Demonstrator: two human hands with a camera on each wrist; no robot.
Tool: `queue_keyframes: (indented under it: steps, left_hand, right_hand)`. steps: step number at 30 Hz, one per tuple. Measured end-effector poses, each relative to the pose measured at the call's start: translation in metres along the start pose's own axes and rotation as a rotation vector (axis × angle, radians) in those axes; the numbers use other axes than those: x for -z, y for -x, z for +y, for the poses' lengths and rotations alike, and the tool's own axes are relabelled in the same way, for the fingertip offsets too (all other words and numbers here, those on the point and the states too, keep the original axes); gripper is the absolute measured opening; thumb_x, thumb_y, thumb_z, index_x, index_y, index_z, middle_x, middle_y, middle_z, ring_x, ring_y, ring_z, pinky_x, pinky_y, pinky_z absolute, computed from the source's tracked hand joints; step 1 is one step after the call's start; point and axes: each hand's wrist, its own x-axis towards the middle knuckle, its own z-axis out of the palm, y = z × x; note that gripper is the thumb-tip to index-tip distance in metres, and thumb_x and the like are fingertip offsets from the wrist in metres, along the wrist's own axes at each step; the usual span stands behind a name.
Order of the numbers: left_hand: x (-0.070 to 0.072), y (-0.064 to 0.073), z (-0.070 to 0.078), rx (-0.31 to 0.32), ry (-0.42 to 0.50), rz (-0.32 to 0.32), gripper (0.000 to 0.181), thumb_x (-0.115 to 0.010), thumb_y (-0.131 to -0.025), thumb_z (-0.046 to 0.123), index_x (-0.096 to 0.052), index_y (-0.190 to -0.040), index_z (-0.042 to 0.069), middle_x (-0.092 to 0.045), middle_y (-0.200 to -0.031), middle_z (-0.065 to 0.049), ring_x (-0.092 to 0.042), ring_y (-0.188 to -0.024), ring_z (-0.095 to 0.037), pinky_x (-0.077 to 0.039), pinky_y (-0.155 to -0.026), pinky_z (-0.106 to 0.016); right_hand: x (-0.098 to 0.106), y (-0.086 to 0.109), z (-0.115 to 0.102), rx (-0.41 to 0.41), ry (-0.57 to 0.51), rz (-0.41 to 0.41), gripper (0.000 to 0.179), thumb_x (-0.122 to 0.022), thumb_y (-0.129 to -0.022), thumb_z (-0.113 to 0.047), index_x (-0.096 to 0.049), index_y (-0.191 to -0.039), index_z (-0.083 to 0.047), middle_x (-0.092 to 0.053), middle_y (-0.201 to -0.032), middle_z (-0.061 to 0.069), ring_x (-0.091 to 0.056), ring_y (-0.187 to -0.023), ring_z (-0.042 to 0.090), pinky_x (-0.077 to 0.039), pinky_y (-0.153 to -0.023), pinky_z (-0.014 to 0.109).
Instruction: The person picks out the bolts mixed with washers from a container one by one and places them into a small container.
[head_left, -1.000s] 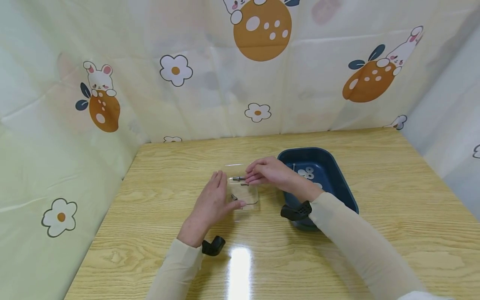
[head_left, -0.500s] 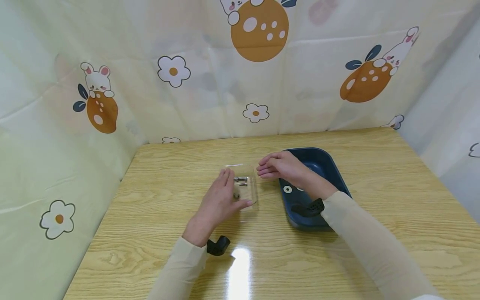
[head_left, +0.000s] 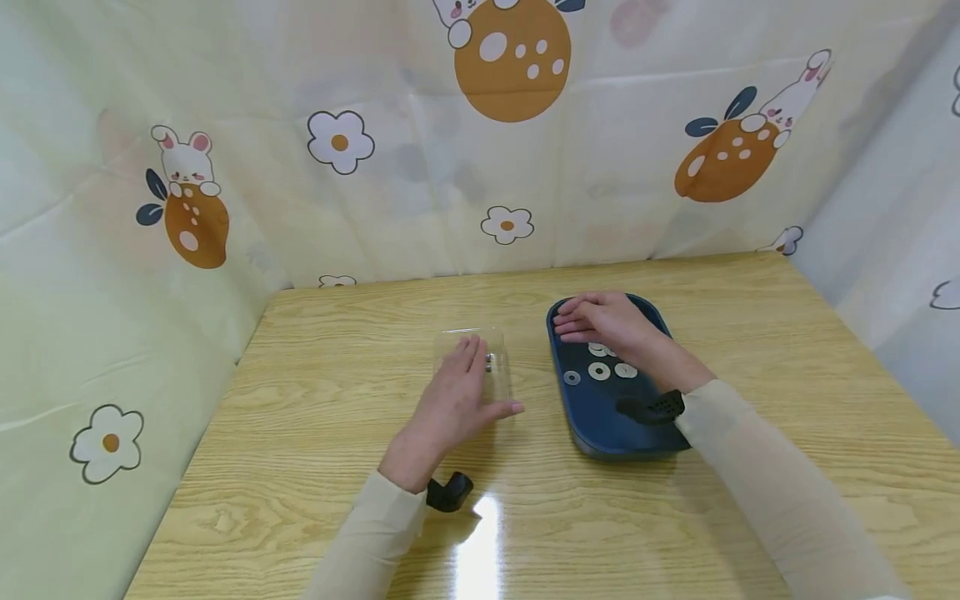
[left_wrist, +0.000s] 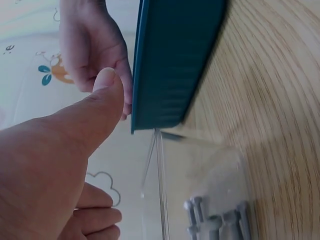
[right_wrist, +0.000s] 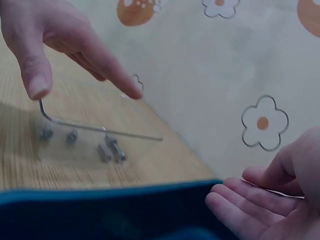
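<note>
My left hand (head_left: 450, 404), its thumb and fingers spread, hovers over a clear plastic box (head_left: 504, 379) and covers much of it in the head view. Several metal bolts (left_wrist: 215, 226) lie in that box. To the right, my right hand (head_left: 611, 323) is above the far end of a dark blue tray (head_left: 622, 433). Its fingers are relaxed and slightly bent, with nothing visible between them. Several flat washers (head_left: 599, 372) lie in the tray below the hand. The thumb (right_wrist: 37, 85) of the left hand is by the box's rim in the right wrist view.
The wooden table (head_left: 300, 400) carries the box on the left and the tray on the right, with a narrow gap between them. A patterned curtain (head_left: 412, 167) stands behind the table and along both sides.
My right hand has moved from over the clear box to the right, over the tray. It has let go of a small metal part there. My left hand has shifted slightly right.
</note>
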Motion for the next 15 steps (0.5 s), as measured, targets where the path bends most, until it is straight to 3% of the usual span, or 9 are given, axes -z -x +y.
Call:
queue_keyframes:
  steps: [8, 15]
  left_hand:
    - [-0.004, -0.004, 0.012, -0.026, 0.005, -0.035, 0.107, -0.064, -0.086, 0.064, -0.017, -0.157, 0.000, -0.015, -0.166, -0.017, -0.012, -0.155, -0.028, -0.020, -0.125, -0.042]
    - [-0.009, -0.008, 0.028, -0.054, -0.027, -0.065, 0.108, -0.062, -0.085, 0.068, -0.018, -0.157, 0.001, -0.015, -0.166, -0.016, -0.011, -0.155, -0.027, -0.020, -0.125, -0.039]
  right_hand:
    - [0.015, 0.003, 0.010, -0.011, 0.061, 0.036, 0.042, -0.031, -0.108, -0.012, -0.043, -0.138, 0.015, -0.050, -0.139, 0.035, -0.055, -0.127, 0.042, -0.049, -0.105, 0.045]
    - [0.022, -0.001, 0.021, -0.064, 0.127, 0.094, 0.043, -0.032, -0.108, -0.012, -0.040, -0.141, 0.014, -0.049, -0.141, 0.035, -0.053, -0.130, 0.043, -0.049, -0.105, 0.043]
